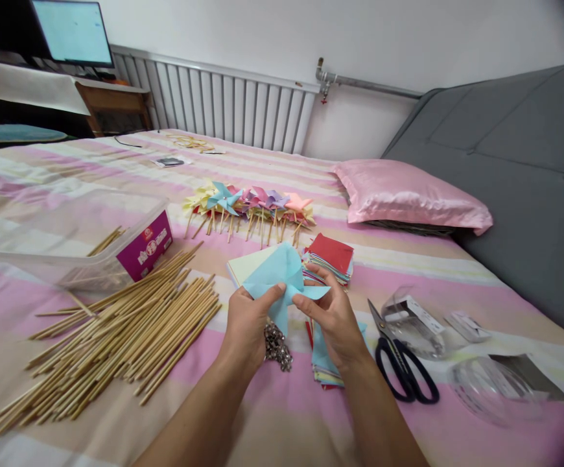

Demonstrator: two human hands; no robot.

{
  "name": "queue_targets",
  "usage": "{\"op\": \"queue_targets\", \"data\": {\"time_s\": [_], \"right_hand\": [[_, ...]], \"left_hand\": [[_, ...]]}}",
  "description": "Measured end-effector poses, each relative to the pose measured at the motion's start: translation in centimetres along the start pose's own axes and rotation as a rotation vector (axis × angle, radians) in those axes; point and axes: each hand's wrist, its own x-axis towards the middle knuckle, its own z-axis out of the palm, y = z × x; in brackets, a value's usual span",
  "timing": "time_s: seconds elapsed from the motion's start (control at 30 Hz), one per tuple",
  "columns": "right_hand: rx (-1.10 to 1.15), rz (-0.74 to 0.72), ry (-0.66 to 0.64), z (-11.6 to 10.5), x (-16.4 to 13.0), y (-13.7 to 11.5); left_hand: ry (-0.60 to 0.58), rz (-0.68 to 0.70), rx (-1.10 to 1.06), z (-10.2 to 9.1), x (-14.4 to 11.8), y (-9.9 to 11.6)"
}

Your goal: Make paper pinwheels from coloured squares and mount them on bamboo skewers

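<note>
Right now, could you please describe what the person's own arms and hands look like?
Both forearms are bare, with no sleeves in view. The left hand and right hand wear no gloves, and no rings, watch or bracelet show at the wrists. Fingernails look short and unpainted.

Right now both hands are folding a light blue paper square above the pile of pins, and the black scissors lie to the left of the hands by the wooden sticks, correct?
Not quite. The head view shows the black scissors lying to the right of the hands, not by the wooden sticks. The rest holds: the left hand and right hand fold the light blue paper square above the pile of pins.
</note>
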Motion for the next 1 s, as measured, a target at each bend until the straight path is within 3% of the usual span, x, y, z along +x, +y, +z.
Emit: {"op": "queue_targets", "data": {"time_s": [0.37, 0.57, 0.73, 1.0], "right_hand": [[0.17, 0.065, 0.081, 0.1, 0.1, 0.0], [0.224, 0.162, 0.03, -1.2, 0.2, -0.7], [0.159, 0.248, -0.074, -1.8, 0.0, -1.3], [-0.001, 0.205, -0.116, -2.1, 0.2, -0.5]], "left_hand": [[-0.106, -0.042, 0.025, 0.3, -0.4, -0.9], [-0.302, -0.056, 0.18, -0.9, 0.3, 1.2], [-0.395, -0.064, 0.403, -1.3, 0.4, 2.7], [-0.376, -0.171, 0.506, -1.4, 0.1, 2.2]]}}
